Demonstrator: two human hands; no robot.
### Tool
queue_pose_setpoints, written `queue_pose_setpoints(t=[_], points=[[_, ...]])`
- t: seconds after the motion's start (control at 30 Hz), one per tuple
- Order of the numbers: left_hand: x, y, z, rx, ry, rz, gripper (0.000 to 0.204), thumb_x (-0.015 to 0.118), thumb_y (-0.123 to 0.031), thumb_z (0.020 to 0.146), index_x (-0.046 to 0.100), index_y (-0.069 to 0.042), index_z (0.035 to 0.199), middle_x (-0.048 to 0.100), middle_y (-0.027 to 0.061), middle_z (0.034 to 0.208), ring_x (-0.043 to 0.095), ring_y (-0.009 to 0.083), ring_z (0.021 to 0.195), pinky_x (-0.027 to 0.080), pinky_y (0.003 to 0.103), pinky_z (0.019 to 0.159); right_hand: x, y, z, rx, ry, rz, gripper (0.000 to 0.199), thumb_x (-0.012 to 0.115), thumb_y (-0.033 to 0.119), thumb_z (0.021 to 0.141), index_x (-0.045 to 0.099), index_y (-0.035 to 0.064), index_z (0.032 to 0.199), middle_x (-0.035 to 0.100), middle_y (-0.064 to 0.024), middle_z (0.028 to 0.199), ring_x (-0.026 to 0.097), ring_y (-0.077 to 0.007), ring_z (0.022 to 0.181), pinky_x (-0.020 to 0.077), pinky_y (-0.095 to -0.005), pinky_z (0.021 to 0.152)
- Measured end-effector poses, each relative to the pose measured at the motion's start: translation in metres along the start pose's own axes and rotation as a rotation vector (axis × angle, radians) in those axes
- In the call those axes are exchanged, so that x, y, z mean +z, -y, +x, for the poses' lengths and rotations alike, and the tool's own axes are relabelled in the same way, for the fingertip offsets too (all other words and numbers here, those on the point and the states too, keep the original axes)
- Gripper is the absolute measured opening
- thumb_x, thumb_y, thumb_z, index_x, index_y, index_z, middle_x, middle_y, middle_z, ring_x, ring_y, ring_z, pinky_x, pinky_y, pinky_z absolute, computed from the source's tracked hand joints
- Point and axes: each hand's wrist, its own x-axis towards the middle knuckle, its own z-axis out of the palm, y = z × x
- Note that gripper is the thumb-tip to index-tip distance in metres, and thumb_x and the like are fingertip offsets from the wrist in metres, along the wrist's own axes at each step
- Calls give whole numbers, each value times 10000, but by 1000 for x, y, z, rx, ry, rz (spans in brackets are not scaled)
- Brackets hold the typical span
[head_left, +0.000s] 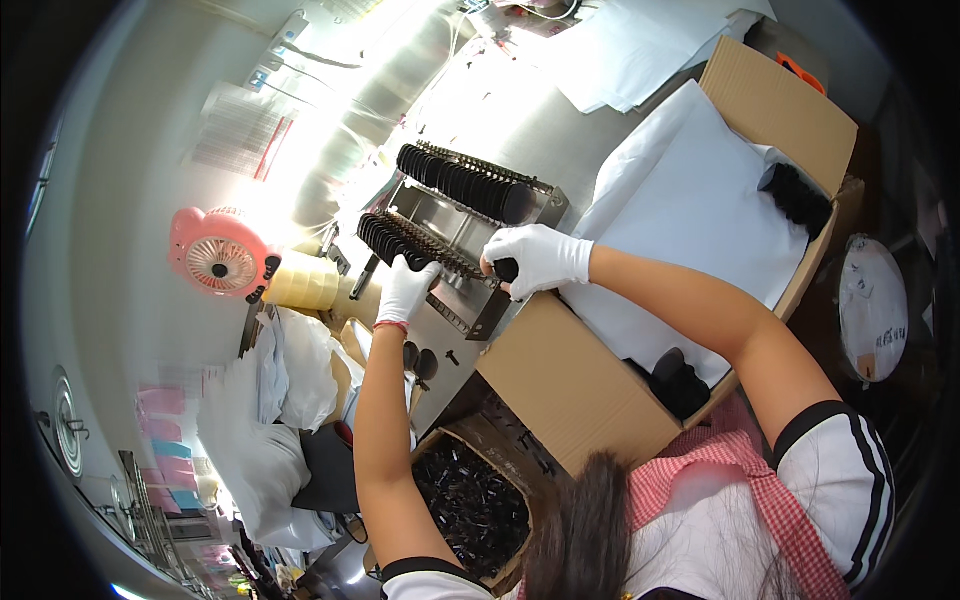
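Your right hand (540,258), in a white glove, is curled in with thumb and fingers closed around a black disc (507,270), just beside the near right end of the metal rack (487,318). Your left hand (407,290), also gloved and with a red band (391,325) at the wrist, has its fingers partly bent at the near end of the rack's lower row of black discs (388,238); you cannot tell from this view whether it grips one or only touches them. The rack stands slantwise on the metal counter (590,150) in front of you, and beyond the lower row runs a second, upper row of black discs (455,180), standing on edge side by side. Near your left forearm, dark round pieces (427,365) lie by the counter's edge. To your right an open cardboard box (575,380) holds a white sheet (690,200), with one black bundle (797,197) at its far end and another black bundle (682,385) at the near end. Below, between your arms, a smaller box (510,470) is filled with small dark pieces (470,500). Farther left are yellow rolls (303,282) and a pink fan (222,255).
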Motion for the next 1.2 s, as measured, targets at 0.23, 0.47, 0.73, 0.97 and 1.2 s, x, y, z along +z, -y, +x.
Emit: queue_pose_setpoints(t=[0.23, 0.47, 0.73, 0.97, 1.2], points=[[18, -30, 2, -264, 5, -210, 160, 534, -205, 902, 544, -49, 935, 562, 156, 684, 519, 252, 502, 437, 362, 483, -1, 0, -1, 113, 24, 58, 303, 730, 118, 734, 633, 94, 1020, 639, -108, 1023, 631, -274, 984, 510, -361, 875], [-20, -56, -67, -137, 153, -152, 385, 507, -208, 885, 542, 5, 1204, 664, 211, 1055, 669, 352, 873, 525, 430, 833, 23, 44, 4, -41, -315, 69, 628, 805, 305, 759, 540, 29, 1256, 549, -212, 1244, 541, -373, 1182, 442, -407, 1030], [-26, -90, -111, 73, 463, -572, 308, 369, -200, 1028, 577, 8, 1120, 631, 144, 1013, 628, 209, 940, 488, 322, 860, 33, 71, 7, 112, -179, 73, 580, 769, 199, 731, 535, 103, 1252, 510, -195, 1215, 561, -377, 1117, 494, -418, 950], [-30, 22, 17, -72, -184, 95, 787, 761, -227, 816, 346, 71, 1414, 504, 293, 1349, 573, 359, 1112, 470, 393, 987, 9, 23, 5, 67, -153, -109, 297, 773, 177, 751, 615, 128, 998, 579, -86, 1033, 609, -291, 987, 517, -389, 853], [-14, 41, 65, 13, -222, 121, 816, 782, -262, 810, 279, 66, 1363, 558, 203, 1115, 573, 290, 993, 483, 376, 902, 1, -14, 12, -35, -78, 122, 178, 712, 150, 716, 636, 119, 874, 658, -75, 832, 654, -274, 796, 529, -379, 720]])
